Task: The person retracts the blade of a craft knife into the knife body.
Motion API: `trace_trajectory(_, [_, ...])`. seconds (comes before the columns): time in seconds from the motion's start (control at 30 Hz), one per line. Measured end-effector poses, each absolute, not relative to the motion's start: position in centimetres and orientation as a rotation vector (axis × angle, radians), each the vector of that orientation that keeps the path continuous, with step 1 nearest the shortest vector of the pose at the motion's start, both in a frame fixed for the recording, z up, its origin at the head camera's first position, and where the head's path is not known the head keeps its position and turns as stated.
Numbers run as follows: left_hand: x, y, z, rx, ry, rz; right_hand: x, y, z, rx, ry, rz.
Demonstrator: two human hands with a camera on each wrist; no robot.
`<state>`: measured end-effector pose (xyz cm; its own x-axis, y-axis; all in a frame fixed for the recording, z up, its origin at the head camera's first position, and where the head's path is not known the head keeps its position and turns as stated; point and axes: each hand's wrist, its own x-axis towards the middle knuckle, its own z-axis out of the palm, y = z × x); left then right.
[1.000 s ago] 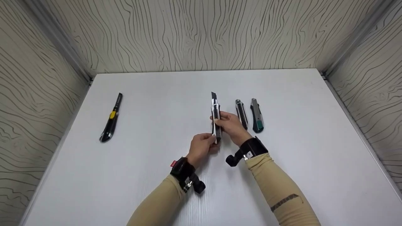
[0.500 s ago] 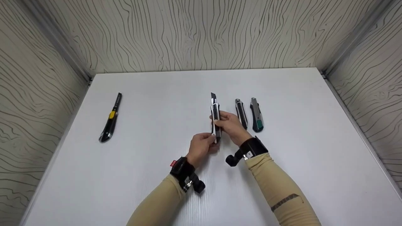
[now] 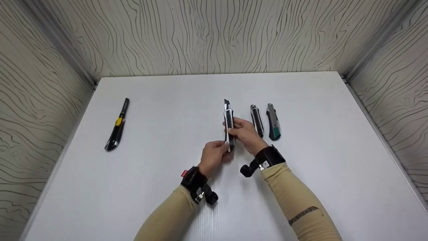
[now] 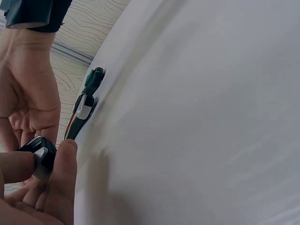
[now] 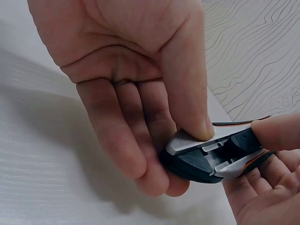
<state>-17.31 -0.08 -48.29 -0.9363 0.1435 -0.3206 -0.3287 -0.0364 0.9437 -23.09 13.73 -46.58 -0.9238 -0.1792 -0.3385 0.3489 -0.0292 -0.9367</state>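
A silver-and-black utility knife (image 3: 229, 125) is held by both hands above the white table, its dark blade (image 3: 226, 101) out and pointing at the back wall. My left hand (image 3: 213, 156) pinches the butt end between thumb and fingers. The right hand (image 3: 248, 135) grips the middle of the handle, with its thumb (image 5: 277, 133) on the black slider (image 5: 244, 140) in the right wrist view. In that view the butt shows a hollow channel under the slider, and the left thumb (image 5: 194, 124) presses the silver side. The left wrist view shows the butt end (image 4: 43, 152) between the left fingers.
Two more utility knives lie just right of the hands, one black and silver (image 3: 257, 120), one grey with a green slider (image 3: 274, 122). Far left lies a black knife with a yellow slider (image 3: 116, 130). Wood-patterned walls (image 3: 214, 36) enclose the table (image 3: 174, 103) at back and sides.
The blade has drawn back slightly into the handle, so less of it sticks out. Both hands keep nearly the same place and grip.
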Motion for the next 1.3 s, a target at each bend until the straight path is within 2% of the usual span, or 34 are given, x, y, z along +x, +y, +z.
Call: trace_trajectory(1.3, [-17.45,0.04,-49.25,-0.172,1.911,2.074,-22.64,13.78,-46.91,0.093,1.853,-2.041])
